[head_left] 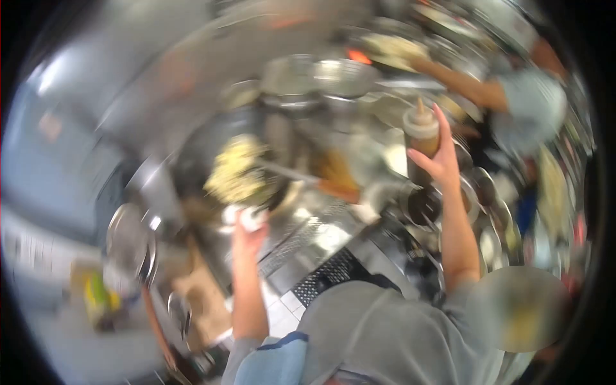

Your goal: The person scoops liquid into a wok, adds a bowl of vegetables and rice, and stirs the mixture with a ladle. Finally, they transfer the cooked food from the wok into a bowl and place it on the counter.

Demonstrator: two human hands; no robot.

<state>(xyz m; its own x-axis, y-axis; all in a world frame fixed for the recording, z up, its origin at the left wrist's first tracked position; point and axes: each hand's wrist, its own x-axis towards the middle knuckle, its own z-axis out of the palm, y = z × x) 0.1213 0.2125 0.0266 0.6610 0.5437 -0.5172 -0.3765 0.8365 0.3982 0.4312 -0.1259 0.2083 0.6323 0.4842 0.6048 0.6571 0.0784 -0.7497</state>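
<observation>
Grey short-sleeved shirt — bare forearms — blue cloth at hem.

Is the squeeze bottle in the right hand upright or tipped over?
Upright. The squeeze bottle has its nozzle pointing up, and the right hand grips its side, above the counter.

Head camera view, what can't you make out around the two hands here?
- Brown squeeze bottle with pale nozzle cap: contents hidden, right hand wraps its side; motion blur.
- Small white object in the left hand: blurred beyond identifying, fingers cover it.
- Pale yellow food in the dark pan: too blurred to name.
- Steel counter edges: fisheye rim cuts them off.
</observation>
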